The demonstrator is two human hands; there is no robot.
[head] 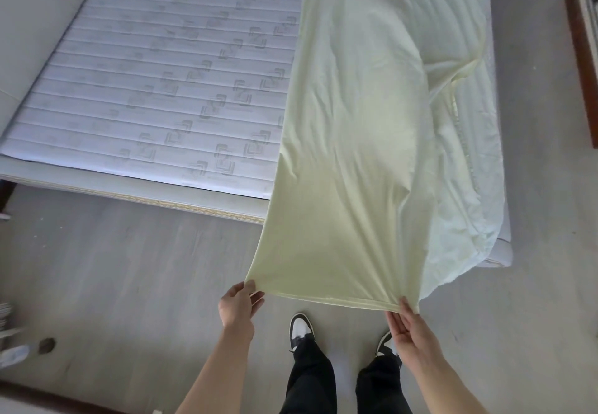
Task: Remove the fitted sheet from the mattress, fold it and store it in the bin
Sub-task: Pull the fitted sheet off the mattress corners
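We pinch the pale yellow fitted sheet (356, 161) by its near edge, left hand (238, 304) and right hand (408, 328) on the corners; it drapes off the mattress (155, 83), whose left side lies bare. Open floor (123, 268) lies around our shoes (301, 327).

left hand (238, 303) fingers pinching | right hand (410, 332) fingers pinching | arms extended

Pale grey wood-look floor (129, 268) under soft daylight, with dark wooden furniture edge (579, 51) at right.
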